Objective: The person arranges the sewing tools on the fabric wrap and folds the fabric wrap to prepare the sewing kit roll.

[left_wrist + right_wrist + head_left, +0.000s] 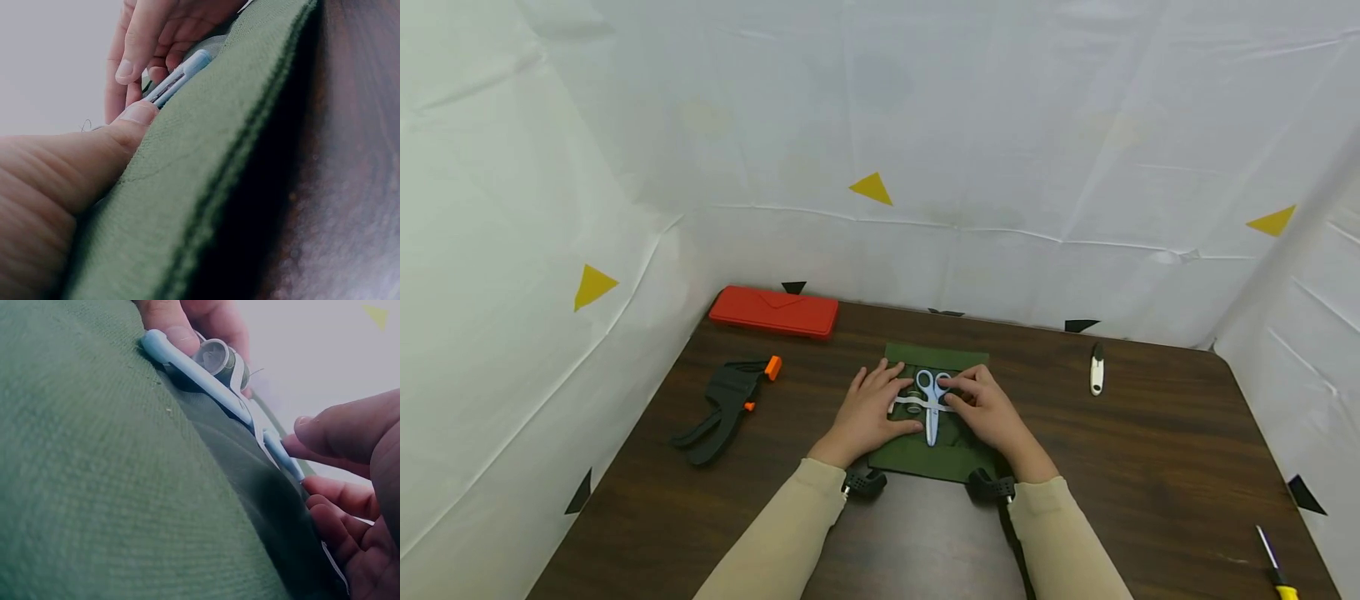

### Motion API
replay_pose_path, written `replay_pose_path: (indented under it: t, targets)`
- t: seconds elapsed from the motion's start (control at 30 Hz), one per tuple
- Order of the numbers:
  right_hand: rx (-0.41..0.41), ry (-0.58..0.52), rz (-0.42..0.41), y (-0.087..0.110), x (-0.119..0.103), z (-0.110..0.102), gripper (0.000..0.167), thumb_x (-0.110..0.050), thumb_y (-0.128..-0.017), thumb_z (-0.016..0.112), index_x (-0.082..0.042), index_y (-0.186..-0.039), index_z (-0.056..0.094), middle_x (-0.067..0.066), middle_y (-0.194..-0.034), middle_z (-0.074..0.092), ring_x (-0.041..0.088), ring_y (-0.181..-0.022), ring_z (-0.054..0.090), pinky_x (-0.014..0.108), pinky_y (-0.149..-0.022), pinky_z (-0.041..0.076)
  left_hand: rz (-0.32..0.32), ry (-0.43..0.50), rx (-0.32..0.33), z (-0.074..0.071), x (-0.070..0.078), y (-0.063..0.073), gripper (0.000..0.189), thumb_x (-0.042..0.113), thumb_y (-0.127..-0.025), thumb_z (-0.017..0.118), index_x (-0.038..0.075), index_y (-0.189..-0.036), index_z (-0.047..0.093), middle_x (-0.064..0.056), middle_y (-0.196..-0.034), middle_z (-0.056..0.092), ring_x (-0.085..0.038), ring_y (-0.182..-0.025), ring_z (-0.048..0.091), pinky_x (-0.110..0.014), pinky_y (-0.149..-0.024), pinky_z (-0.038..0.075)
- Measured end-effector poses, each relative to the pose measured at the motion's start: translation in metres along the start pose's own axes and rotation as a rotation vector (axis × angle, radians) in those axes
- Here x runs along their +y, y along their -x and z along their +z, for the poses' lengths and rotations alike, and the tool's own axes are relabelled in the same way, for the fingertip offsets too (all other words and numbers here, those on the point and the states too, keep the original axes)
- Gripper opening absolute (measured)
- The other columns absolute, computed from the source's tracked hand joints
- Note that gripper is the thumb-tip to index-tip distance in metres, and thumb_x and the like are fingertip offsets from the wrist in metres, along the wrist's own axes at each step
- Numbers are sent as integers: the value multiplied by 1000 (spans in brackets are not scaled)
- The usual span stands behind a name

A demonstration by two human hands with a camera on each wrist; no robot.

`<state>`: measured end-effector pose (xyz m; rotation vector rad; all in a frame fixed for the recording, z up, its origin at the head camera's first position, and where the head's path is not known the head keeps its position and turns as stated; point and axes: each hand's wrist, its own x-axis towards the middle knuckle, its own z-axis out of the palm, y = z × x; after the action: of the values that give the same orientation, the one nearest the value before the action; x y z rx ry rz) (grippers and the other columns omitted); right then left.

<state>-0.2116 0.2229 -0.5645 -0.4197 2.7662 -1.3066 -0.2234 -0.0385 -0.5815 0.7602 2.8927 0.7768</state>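
Light blue scissors (932, 427) lie on an unfolded green fabric pouch (917, 460), handle loops toward the back wall. A white elastic strap (255, 419) crosses over them. Left of the scissors, a small spool (215, 359) with dark green thread sits under the same strap. My left hand (867, 414) rests on the pouch's left side with fingers spread, its thumb at the scissors' blade end. At the right handle loop, my right hand (990, 408) holds the scissors by thumb and bent index finger, the other fingers curled beneath.
On the dark wooden table (1150, 467), a black clamp (727, 408) with orange tips lies left, and a red case (773, 311) sits at the back left. A white and black cutter (1097, 371) lies right; a yellow-handled screwdriver (1274, 571) lies near the front right corner. White sheeting surrounds the table.
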Motion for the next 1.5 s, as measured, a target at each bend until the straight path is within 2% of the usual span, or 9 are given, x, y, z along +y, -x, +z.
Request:
replay_pose_path:
  t: [0.43, 0.53, 0.73, 0.93, 1.1, 1.17, 1.33, 1.43, 1.5]
  targets:
    - [21, -30, 23, 2, 0, 2, 26, -20, -110, 68, -13, -132, 79, 9, -122, 58, 18, -94, 54, 30, -82, 49, -2, 14, 3, 0, -2, 3, 83, 64, -93, 80, 23, -161, 55, -2, -178, 37, -28, -171, 19, -59, -139, 7]
    - [60, -75, 16, 1, 1, 1, 26, -19, -110, 68, -12, -132, 79, 9, -119, 59, 19, -93, 55, 28, -81, 50, -5, 21, 4, 0, -2, 4, 83, 63, -93, 80, 23, -161, 55, -2, -178, 37, -28, -171, 19, -59, -139, 7]
    - [218, -242, -8, 1, 7, -4, 23, -18, -110, 68, -9, -128, 78, 10, -116, 62, 20, -92, 62, 22, -79, 54, -6, 25, 6, 0, -4, 3, 84, 65, -93, 79, 24, -162, 54, -2, -178, 37, -27, -171, 18, -59, -139, 7]
    - [342, -365, 25, 0, 10, -16, 21, -13, -109, 68, -3, -126, 77, 13, -116, 63, 13, -90, 65, 16, -76, 56, 5, 12, 14, 0, -4, 3, 84, 65, -93, 79, 24, -162, 54, -2, -178, 37, -28, -171, 19, -60, -139, 8]
    - [502, -340, 46, 10, 11, -38, 20, -3, -109, 63, 6, -124, 74, 18, -113, 62, 10, -87, 61, 13, -63, 49, 7, 8, 10, -2, -2, 2, 83, 64, -93, 79, 24, -162, 54, -2, -178, 37, -27, -171, 19, -60, -139, 7]
    - [560, -310, 58, 18, 11, -50, 20, -1, -109, 62, 8, -124, 73, 20, -113, 62, 11, -89, 61, 12, -65, 48, 4, 5, 3, -3, -1, 2, 84, 64, -93, 80, 24, -162, 54, -2, -178, 37, -27, -172, 18, -60, -139, 7]
    - [748, -289, 112, 38, 32, -80, 22, -2, -108, 64, 9, -126, 72, 4, -112, 66, 7, -94, 60, 10, -78, 48, -5, -8, -8, -1, -2, 0, 86, 65, -92, 80, 24, -163, 53, -1, -178, 36, -26, -172, 18, -59, -140, 7]
    - [887, -317, 154, 47, 51, -96, 24, -4, -108, 64, 8, -126, 72, -7, -107, 65, 6, -92, 57, 12, -77, 47, -10, -12, -9, 1, -3, -1, 88, 67, -92, 79, 24, -164, 50, 0, -178, 36, -25, -172, 18, -58, -140, 7]
    - [966, -377, 189, 52, 58, -106, 24, -4, -107, 65, 8, -125, 73, -7, -103, 64, 7, -89, 55, 14, -74, 45, -11, -8, -7, 1, -3, -1, 91, 67, -92, 79, 23, -165, 48, 1, -178, 36, -25, -172, 18, -57, -140, 7]
